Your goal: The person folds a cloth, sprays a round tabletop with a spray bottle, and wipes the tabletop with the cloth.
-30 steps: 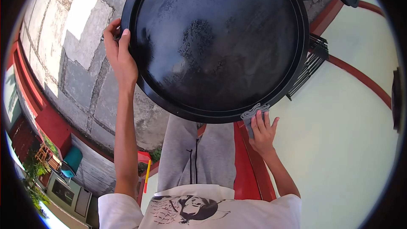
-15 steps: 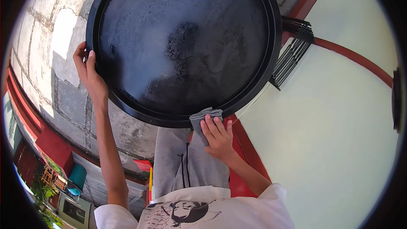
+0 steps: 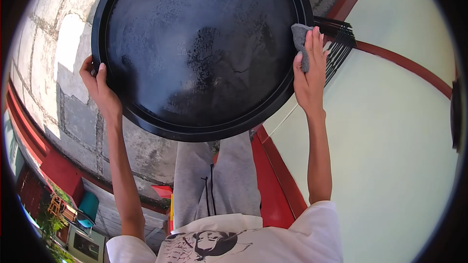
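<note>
A large round black tray (image 3: pixel 209 134) with a raised rim fills the upper middle of the view; its top edge is cut off. Dull smudges and wet-looking patches mark its surface. My left hand (image 3: pixel 101 87) grips the rim at the left, thumb on top and fingers curled around the outer side. At the right rim my right hand (image 3: pixel 312 70) presses a folded grey cloth (image 3: pixel 301 44) against the edge, its thumb on the near side and the fingers stretched along the cloth.
Behind the tray's right side stands a black slatted object (image 3: pixel 341 41), partly hidden. A pale wall (image 3: pixel 390 141) with red trim rises at the right. Grey paving (image 3: pixel 80 112) lies to the left, and a red surface (image 3: pixel 275 195) is beside my legs.
My right hand has moved with the cloth from the tray's near rim up to its right rim. The tray has shifted slightly left, with my left hand still on it.
</note>
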Tool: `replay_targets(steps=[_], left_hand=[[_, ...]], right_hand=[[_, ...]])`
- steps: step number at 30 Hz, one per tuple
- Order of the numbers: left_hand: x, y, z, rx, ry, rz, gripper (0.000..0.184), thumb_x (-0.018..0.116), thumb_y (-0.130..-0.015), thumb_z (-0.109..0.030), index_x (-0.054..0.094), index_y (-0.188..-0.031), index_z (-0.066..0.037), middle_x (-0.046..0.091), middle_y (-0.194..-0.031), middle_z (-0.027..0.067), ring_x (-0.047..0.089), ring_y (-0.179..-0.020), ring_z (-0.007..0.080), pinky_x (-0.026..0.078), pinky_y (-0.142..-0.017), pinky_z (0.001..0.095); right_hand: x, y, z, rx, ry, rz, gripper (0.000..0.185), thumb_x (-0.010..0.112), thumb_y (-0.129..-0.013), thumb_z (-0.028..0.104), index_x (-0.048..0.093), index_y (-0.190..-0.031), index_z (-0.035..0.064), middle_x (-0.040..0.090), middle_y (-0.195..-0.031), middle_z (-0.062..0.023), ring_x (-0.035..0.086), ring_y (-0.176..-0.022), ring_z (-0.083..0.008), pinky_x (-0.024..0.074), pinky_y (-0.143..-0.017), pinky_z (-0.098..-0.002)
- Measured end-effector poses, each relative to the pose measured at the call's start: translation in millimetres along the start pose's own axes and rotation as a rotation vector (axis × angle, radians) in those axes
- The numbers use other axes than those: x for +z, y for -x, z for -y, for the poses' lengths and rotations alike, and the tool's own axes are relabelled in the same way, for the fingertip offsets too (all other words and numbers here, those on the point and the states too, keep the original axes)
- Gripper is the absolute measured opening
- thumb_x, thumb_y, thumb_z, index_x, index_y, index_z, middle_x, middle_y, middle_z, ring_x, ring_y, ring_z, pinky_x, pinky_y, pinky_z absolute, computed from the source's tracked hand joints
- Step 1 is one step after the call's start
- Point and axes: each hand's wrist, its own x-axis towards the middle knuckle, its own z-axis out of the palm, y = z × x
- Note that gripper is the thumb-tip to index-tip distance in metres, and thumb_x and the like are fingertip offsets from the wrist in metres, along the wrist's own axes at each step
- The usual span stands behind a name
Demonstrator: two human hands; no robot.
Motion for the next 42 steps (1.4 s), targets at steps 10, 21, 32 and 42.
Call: replay_targets(steps=[10,21,32,42], left_hand=[[2.3,9.1,-9.9,0.077,-0.274,-0.021,0.047,0.057,-0.104,-0.02,0.05,-0.144,0.004,0.055,-0.138,0.023,0.052,-0.129,0.0349,0.037,-0.114,0.0436],[2.4,7.5,-13.4,0.089,-0.378,0.0,0.054,0.06,-0.1,-0.022,0.048,-0.146,0.004,0.053,-0.14,0.0242,0.048,-0.132,0.0382,0.035,-0.114,0.0468],[-0.2,5.4,-20.8,0.08,-0.413,0.026,0.064,0.063,-0.096,-0.027,0.045,-0.15,0.003,0.05,-0.145,0.0231,0.046,-0.136,0.0388,0.032,-0.118,0.0471],[1.4,1.6,-28.9,0.078,-0.395,0.008,0.07,0.063,-0.09,-0.033,0.046,-0.147,0.003,0.053,-0.143,0.0244,0.048,-0.132,0.0416,0.034,-0.116,0.0493]], right_hand=[[3.5,120.8,44.8,0.156,-0.085,0.129,0.069,0.059,-0.1,0.016,0.036,-0.163,0.0003,0.027,-0.173,-0.0193,0.022,-0.16,-0.0421,0.0157,-0.125,-0.0628],[-15.4,39.2,15.0,0.112,-0.023,0.156,0.065,0.058,-0.103,0.019,0.038,-0.162,0.0011,0.029,-0.172,-0.0193,0.026,-0.159,-0.0414,0.0159,-0.126,-0.0629],[-10.1,-155.7,9.2,-0.226,0.065,0.254,0.066,0.053,-0.106,0.027,0.032,-0.165,0.004,0.025,-0.174,-0.0163,0.025,-0.159,-0.0405,0.0225,-0.125,-0.0609],[70.6,-261.0,128.2,-0.645,0.069,0.221,0.063,0.053,-0.107,0.03,0.038,-0.16,0.0003,0.033,-0.17,-0.0187,0.029,-0.158,-0.0375,0.0267,-0.126,-0.0562]])
